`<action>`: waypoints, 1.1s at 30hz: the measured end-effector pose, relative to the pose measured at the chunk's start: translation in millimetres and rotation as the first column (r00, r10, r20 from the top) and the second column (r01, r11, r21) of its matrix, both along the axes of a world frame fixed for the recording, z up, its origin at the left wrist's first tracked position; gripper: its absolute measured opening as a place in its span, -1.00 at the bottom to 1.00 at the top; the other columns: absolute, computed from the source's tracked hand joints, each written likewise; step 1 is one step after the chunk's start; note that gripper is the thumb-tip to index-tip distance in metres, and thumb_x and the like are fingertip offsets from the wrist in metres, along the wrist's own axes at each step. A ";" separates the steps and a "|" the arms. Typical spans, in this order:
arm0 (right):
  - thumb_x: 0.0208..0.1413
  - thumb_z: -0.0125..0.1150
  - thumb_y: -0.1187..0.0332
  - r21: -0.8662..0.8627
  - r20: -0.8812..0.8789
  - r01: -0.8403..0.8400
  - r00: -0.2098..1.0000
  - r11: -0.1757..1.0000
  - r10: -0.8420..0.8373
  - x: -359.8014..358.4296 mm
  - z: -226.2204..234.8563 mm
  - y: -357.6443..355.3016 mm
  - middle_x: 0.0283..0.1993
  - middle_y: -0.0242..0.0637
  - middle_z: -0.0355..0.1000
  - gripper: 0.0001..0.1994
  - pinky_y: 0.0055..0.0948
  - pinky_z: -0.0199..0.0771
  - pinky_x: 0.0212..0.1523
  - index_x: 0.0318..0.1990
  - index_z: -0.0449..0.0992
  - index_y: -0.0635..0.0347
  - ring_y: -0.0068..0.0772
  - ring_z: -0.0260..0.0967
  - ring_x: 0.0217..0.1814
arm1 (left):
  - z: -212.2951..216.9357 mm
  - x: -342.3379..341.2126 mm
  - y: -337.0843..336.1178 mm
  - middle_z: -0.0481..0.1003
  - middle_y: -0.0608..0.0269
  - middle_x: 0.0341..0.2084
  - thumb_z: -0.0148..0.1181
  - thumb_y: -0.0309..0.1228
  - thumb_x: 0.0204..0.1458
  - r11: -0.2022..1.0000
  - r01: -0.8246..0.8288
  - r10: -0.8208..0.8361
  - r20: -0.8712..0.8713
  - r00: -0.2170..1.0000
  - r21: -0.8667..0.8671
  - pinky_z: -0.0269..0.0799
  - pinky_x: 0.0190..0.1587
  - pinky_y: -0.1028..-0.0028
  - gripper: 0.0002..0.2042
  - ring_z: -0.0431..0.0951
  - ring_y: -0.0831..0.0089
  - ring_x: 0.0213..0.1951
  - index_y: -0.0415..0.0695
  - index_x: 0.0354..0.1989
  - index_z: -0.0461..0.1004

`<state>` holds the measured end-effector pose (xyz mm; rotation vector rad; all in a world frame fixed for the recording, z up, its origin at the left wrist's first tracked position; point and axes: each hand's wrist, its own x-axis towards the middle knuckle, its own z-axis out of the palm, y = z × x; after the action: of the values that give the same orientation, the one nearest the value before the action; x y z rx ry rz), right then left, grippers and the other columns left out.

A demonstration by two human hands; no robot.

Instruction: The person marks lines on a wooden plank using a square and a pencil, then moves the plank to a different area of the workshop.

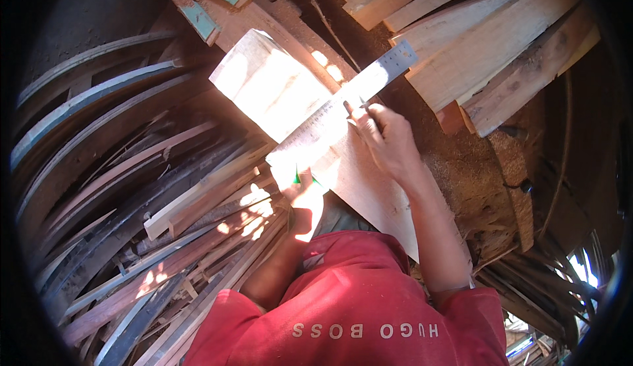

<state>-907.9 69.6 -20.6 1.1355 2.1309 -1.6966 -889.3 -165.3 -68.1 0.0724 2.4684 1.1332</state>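
A metal square [389, 66] with ruled markings lies slantwise across a pale wooden board [382, 175]. Bright sunlight washes out much of its blade. My left hand [306, 191] is closed on the square's near left end, where a bit of green shows beside the thumb. With bent fingers, my right hand [389, 135] pinches a thin dark-tipped pencil [347, 107] against the blade's edge, about midway along it. Glare blurs the pencil's point. Just beyond the square, a thick light-coloured wood block [273, 86] sits in full sun.
Planks [488, 49] are stacked at the far right. Long strips of wood [191, 201] pile up on the left, close to my left arm. Pale green-painted pieces [201, 20] lie at the far end of the bench. Sawdust [455, 158] covers the area right of the board.
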 end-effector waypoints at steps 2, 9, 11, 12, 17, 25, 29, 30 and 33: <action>0.25 0.20 0.33 -0.098 0.139 -0.021 0.990 0.995 0.034 0.1 1.8 -10.6 -0.20 0.10 0.54 -0.77 -0.20 0.45 -0.09 -0.14 0.57 0.37 0.00 0.56 -0.11 | -4.7 5.5 -0.9 0.50 0.26 -0.30 0.17 -0.55 0.19 0.918 -0.336 0.278 0.261 0.924 0.211 0.36 -0.40 0.45 -0.81 0.48 0.53 -0.33 -0.23 -0.04 0.50; 0.18 0.26 0.34 -0.043 0.094 0.065 0.994 0.997 -0.061 0.9 -7.0 -14.5 -0.22 0.05 0.54 -0.77 -0.21 0.45 -0.10 -0.15 0.61 0.35 -0.03 0.56 -0.16 | 13.5 -8.6 27.3 0.49 0.26 -0.26 0.24 -0.42 0.22 0.753 -0.657 0.573 0.459 0.679 0.032 0.41 -0.32 0.48 -0.79 0.48 0.49 -0.31 -0.27 -0.07 0.52; 0.21 0.29 0.34 0.035 -0.003 0.059 0.998 0.998 -0.059 5.3 -13.4 -16.9 -0.48 -0.23 0.46 -0.79 -0.40 0.37 -0.33 -0.19 0.61 0.35 -0.57 0.37 -0.39 | 22.9 -12.3 35.7 0.47 0.21 -0.17 0.22 -0.46 0.19 0.757 -0.647 0.561 0.419 0.714 0.091 0.45 -0.23 0.43 -0.76 0.48 0.42 -0.25 -0.31 -0.03 0.51; 0.21 0.29 0.34 0.039 0.003 0.066 0.998 0.997 -0.066 6.7 -14.3 -17.3 -0.48 -0.23 0.46 -0.79 -0.40 0.37 -0.33 -0.19 0.61 0.35 -0.57 0.37 -0.39 | 21.7 -11.2 34.3 0.46 0.19 -0.14 0.21 -0.48 0.18 0.759 -0.642 0.555 0.407 0.726 0.110 0.46 -0.19 0.41 -0.75 0.48 0.40 -0.23 -0.32 -0.01 0.51; 0.19 0.32 0.32 0.119 0.009 0.011 1.000 0.993 -0.012 1.7 -7.4 -18.7 -0.34 -0.04 0.52 -0.78 -0.33 0.42 -0.25 -0.16 0.63 0.31 -0.34 0.48 -0.34 | -2.3 -4.2 4.1 0.34 0.41 -0.55 0.17 -0.32 0.29 0.995 0.097 -0.103 -0.252 0.962 -0.036 0.23 -0.48 0.51 -0.78 0.29 0.63 -0.55 -0.24 -0.10 0.40; 0.21 0.30 0.31 0.117 0.031 0.004 0.999 0.993 -0.008 3.2 -7.5 -15.9 -0.37 -0.08 0.49 -0.78 -0.30 0.39 -0.30 -0.24 0.61 0.34 -0.34 0.44 -0.37 | -1.3 -7.6 2.5 0.34 0.38 -0.59 0.10 -0.26 0.33 0.976 0.192 -0.217 -0.342 0.914 -0.105 0.23 -0.51 0.41 -0.74 0.27 0.53 -0.60 -0.26 -0.14 0.37; 0.26 0.24 0.32 0.264 -0.266 0.212 0.954 0.941 -0.140 -7.5 6.7 -5.8 -0.38 -0.12 0.40 -0.77 -0.30 0.37 -0.30 -0.31 0.52 0.36 -0.32 0.37 -0.39 | 4.3 1.1 1.6 0.40 0.30 -0.54 0.09 -0.24 0.33 0.999 0.033 -0.029 -0.093 0.995 0.042 0.23 -0.51 0.37 -0.72 0.34 0.53 -0.54 -0.28 -0.16 0.41; 0.29 0.21 0.33 0.290 -0.367 0.264 0.918 0.920 -0.148 -13.5 7.5 -1.7 -0.37 -0.13 0.36 -0.76 -0.30 0.37 -0.30 -0.33 0.45 0.35 -0.27 0.35 -0.39 | 6.5 2.1 1.4 0.41 0.28 -0.52 0.09 -0.24 0.32 0.991 -0.086 0.083 0.039 0.996 0.103 0.23 -0.51 0.37 -0.71 0.35 0.53 -0.52 -0.28 -0.16 0.42; 0.31 0.19 0.32 0.189 -0.451 0.266 0.879 0.945 -0.157 -33.8 19.1 3.9 -0.40 -0.09 0.35 -0.73 -0.28 0.37 -0.32 -0.36 0.44 0.37 -0.20 0.34 -0.40 | 7.5 -1.5 1.7 0.39 0.20 -0.04 0.20 -0.54 0.11 0.964 -0.268 0.252 0.339 0.907 0.000 0.44 -0.20 0.47 -0.62 0.44 0.49 -0.16 -0.29 0.13 0.38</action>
<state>-941.6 73.5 -1.6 1.1825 2.6321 -1.9774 -890.8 -163.6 -60.6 -0.4171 2.1874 1.1963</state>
